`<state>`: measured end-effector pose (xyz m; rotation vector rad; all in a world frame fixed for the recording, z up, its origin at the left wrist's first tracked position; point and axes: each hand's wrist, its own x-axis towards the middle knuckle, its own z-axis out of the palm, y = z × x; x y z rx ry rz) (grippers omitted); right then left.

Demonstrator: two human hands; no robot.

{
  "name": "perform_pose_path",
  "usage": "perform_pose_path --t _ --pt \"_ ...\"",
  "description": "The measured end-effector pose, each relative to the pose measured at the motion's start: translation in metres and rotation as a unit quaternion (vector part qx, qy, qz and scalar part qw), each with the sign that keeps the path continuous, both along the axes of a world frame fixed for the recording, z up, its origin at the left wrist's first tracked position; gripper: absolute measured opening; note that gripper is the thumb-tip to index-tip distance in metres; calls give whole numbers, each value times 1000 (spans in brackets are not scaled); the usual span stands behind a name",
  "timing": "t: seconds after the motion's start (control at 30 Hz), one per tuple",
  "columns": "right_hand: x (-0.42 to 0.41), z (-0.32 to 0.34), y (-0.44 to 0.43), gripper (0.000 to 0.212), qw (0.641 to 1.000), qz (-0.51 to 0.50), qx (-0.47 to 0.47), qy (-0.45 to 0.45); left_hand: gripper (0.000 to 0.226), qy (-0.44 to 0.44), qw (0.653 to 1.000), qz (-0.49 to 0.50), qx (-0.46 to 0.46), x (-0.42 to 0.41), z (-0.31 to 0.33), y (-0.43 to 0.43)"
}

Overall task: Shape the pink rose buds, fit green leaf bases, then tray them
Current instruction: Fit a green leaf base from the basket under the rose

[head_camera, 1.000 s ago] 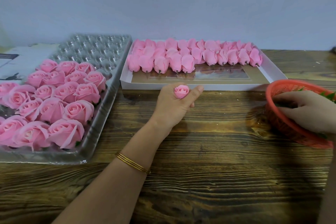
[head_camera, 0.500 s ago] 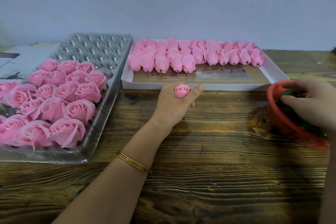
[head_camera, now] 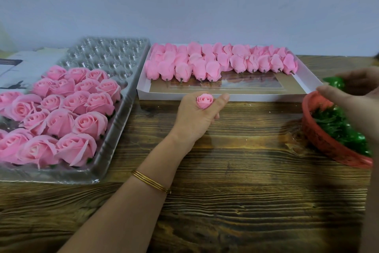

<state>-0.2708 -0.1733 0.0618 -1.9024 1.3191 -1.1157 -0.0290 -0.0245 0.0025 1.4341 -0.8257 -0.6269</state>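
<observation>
My left hand (head_camera: 194,118) rests on the wooden table in front of the white box and holds a small pink rose bud (head_camera: 204,101) upright between its fingers. Blurred at the right edge, my right hand (head_camera: 352,92) hovers above the red basket (head_camera: 320,142) and pinches a green leaf base (head_camera: 334,82). The basket is full of green leaf bases (head_camera: 338,127). At the left, a clear plastic tray (head_camera: 114,127) holds several opened pink roses (head_camera: 61,109). The white box (head_camera: 225,95) behind my left hand carries rows of closed pink buds (head_camera: 215,62).
The tray's far cups (head_camera: 110,51) stand without roses. A white printed sheet (head_camera: 18,68) lies behind the tray at the far left. A pale wall runs along the table's back edge. Bare wood (head_camera: 235,191) stretches across the table's front.
My right hand has come up out of the red basket with a green leaf base in its fingers. My left hand and its bud have stayed in place.
</observation>
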Motion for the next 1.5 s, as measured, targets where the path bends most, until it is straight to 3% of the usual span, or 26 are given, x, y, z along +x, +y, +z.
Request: perform_pose_path --t 0.07,0.17,0.37,0.57,0.93,1.2,1.5 --pt "20 12 26 27 995 71 17 -69 35 0 1000 -1 2 0 0 0" --pt "49 5 42 31 975 175 33 -132 35 -2 1000 3 4 0 0 0" --pt "87 -15 59 40 940 290 120 -135 39 -4 1000 17 9 0 1 0" --pt "103 -37 62 30 925 314 184 -108 42 1 1000 28 0 1 1 1" --pt "115 -44 78 37 913 297 272 -64 40 79 995 55 -28 4 6 -1" --pt "127 -54 89 34 929 299 216 -35 42 210 975 13 -70 4 14 0" --pt "134 -56 96 38 937 284 192 -67 46 202 977 -34 -55 3 13 0"
